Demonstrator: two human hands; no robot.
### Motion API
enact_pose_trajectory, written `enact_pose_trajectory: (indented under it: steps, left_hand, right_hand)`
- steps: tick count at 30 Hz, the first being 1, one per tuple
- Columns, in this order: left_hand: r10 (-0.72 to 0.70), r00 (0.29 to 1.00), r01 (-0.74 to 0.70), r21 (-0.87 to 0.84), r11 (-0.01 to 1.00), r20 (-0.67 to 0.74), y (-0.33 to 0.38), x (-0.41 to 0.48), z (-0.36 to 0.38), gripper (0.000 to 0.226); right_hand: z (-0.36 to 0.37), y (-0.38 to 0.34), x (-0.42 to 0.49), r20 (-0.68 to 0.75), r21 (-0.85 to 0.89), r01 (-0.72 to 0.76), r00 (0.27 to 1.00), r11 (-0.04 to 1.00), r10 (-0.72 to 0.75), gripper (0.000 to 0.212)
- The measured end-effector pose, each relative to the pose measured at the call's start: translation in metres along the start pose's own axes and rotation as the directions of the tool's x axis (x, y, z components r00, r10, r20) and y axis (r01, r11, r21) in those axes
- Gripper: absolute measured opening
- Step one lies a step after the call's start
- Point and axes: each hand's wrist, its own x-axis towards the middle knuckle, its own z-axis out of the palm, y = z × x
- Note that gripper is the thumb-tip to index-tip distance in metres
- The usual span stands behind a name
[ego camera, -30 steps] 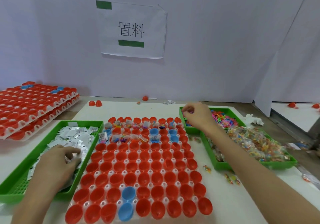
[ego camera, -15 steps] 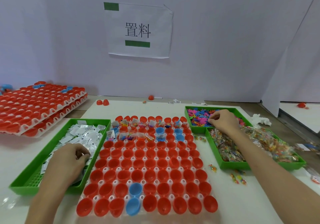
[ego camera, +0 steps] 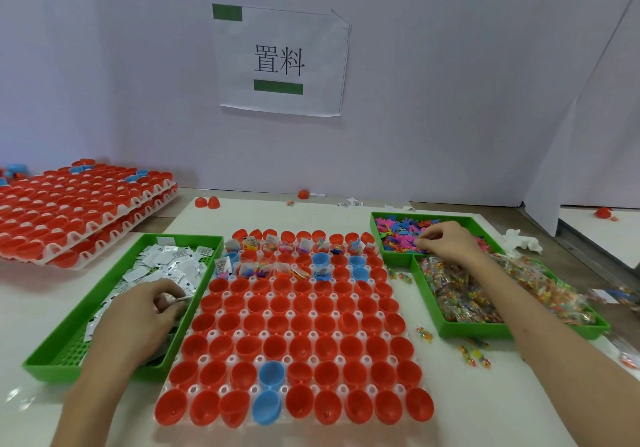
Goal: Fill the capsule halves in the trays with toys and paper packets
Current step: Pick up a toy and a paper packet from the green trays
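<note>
**Red cups mostly unfilled, both hands picking stock**

Red capsule halves (ego camera: 301,346) sit mid-surface in the tray (ego camera: 227,295); only the far rows are filled. With a bin on each side, both hands can load together. Left hand (ego camera: 145,311) fingers pinch paper packets (ego camera: 173,259). Right hand (ego camera: 446,244) fingers pinch toys (ego camera: 398,228).

Centre of frame: white capsule tray (ego camera: 194,389) on desk (ego camera: 450,405), red capsule halves (ego camera: 294,335) with few blue; far rows hold toys and packets.
Left hand (ego camera: 145,311), lower left, inside left green tray (ego camera: 86,304), fingers curled, pinching one of paper packets (ego camera: 173,263).
Right hand (ego camera: 446,244), right of centre, over far green tray (ego camera: 375,235), fingertips pinching among bright toys (ego camera: 401,228).
Nearer green tray (ego camera: 429,304) below it: bagged toys (ego camera: 460,294).
Upper left: stacked trays (ego camera: 79,204) of red halves.
Top centre: sign (ego camera: 280,62) on wall.
</note>
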Motion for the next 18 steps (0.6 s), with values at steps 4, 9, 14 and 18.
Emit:
enact_pose_trajectory:
  steps: [4, 9, 14, 18]
  left_hand:
    - [-0.039, 0.998, 0.033, -0.115, 0.993, -0.047, -0.002, -0.002, -0.003, 0.018]
    - [-0.076, 0.991, 0.05, -0.22, 0.974, -0.113, -0.001, -0.005, -0.003, 0.014]
    - [-0.056, 0.974, -0.016, -0.311, 0.95, -0.221, 0.002, -0.008, -0.005, 0.049]
    - [-0.201, 0.911, -0.08, -0.633, 0.77, -0.361, 0.0, -0.01, -0.019, 0.053]
  right_hand:
    - [-0.002, -0.007, -0.001, 0.016, -0.027, -0.019, 1.0, 0.999, 0.019, 0.014]
    - [0.0, -0.009, -0.001, -0.006, -0.015, -0.033, 0.999, 0.999, 0.033, 0.016]
    - [0.002, -0.005, 0.002, -0.138, 0.068, -0.017, 0.99, 0.998, 0.026, 0.006]
    - [-0.005, -0.004, 0.003, -0.239, 0.219, 0.004, 0.97, 0.976, 0.05, 0.012]
